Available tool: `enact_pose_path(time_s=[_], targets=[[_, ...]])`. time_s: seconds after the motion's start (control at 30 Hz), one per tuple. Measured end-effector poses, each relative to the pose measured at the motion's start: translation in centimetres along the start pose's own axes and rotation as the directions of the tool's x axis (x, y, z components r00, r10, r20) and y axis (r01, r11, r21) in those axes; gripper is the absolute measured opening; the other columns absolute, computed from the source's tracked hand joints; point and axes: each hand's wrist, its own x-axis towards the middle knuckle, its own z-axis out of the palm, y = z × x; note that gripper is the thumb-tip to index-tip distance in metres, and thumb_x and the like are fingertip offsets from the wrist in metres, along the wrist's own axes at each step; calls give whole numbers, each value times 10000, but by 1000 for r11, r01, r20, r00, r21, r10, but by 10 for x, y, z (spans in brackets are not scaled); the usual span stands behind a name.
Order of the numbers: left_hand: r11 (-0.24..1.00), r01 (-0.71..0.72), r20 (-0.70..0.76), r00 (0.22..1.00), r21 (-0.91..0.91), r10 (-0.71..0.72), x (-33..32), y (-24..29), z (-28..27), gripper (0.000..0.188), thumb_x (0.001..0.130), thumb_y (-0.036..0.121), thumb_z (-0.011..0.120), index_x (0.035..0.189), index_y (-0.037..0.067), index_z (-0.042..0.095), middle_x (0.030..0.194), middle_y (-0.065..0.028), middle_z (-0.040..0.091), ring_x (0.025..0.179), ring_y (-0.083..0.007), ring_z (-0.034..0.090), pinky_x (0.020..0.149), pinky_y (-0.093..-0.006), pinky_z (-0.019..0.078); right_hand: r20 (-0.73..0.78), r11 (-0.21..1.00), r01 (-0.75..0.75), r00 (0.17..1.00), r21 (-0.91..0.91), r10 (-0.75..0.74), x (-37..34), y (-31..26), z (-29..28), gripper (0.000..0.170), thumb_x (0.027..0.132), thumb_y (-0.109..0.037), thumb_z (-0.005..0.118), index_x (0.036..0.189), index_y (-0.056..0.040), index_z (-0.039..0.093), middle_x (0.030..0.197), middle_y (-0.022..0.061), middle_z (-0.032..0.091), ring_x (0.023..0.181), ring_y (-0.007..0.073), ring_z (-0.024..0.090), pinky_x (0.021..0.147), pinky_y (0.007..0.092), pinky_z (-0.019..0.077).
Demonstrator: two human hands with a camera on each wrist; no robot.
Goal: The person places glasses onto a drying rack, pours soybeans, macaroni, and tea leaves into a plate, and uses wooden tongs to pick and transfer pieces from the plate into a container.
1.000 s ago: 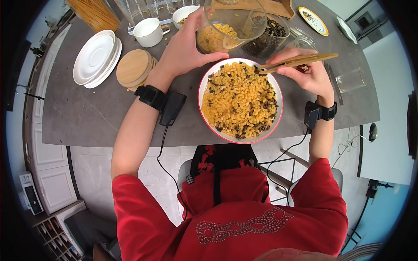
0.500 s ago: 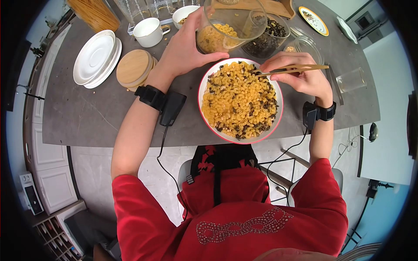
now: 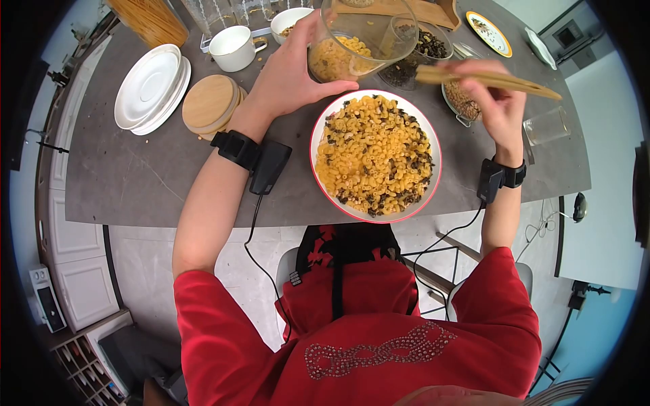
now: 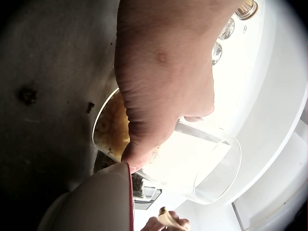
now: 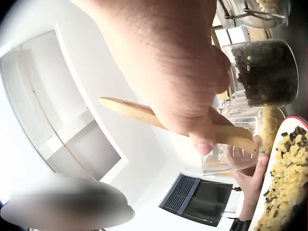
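Behind the red-rimmed bowl of pasta mixed with dark bits, the left hand grips a glass jar with pasta at its bottom. Its thumb lies by the bowl's rim. The right hand pinches wooden tongs, raised to the right of the bowl; in the right wrist view the tongs run under the thumb. Nothing can be made out between their tips. Beyond them stands a glass jar of dark pieces. A jar of light brown contents is partly behind the right hand.
Stacked white plates, round wooden boards and a white cup stand at the left. A clear glass is at the right, a rimmed plate at the back right. Spaghetti stands back left.
The right hand has lifted the tongs from the bowl's upper right edge and moved right and away, turning them. The left hand still holds the jar in nearly the same place.
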Motion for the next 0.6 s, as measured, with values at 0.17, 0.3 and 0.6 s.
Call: enact_pose_path(time_s=[0.17,0.3,0.6], targets=[[998,-55,-17,998,17,56,2,-1,0,1153,702,526,946,1540,18,338,1430,-261,580,1315,-423,592,1083,-466,511,-138,976,25,989,-218,-56,11,-6,-2,271,952,-45,737,1221,-12,730,1221,140,759,1137,239,724,967,337,570],[999,-28,-1,1000,20,28,1,-3,0,1153,708,522,944,1547,27,328,1443,-255,572,1326,-416,588,1087,-471,510,-9,997,-71,997,-35,70,6,-9,-4,267,940,-61,757,1200,-6,747,1200,128,770,1114,222,729,963,329,569],[1000,-31,4,999,1,31,1,-1,0,1139,714,507,945,1554,50,327,1451,-239,572,1335,-406,585,1096,-467,507,334,989,-15,940,-146,63,5,-6,19,200,898,-105,811,1080,-24,786,1022,83,806,885,180,769,775,296,602]])
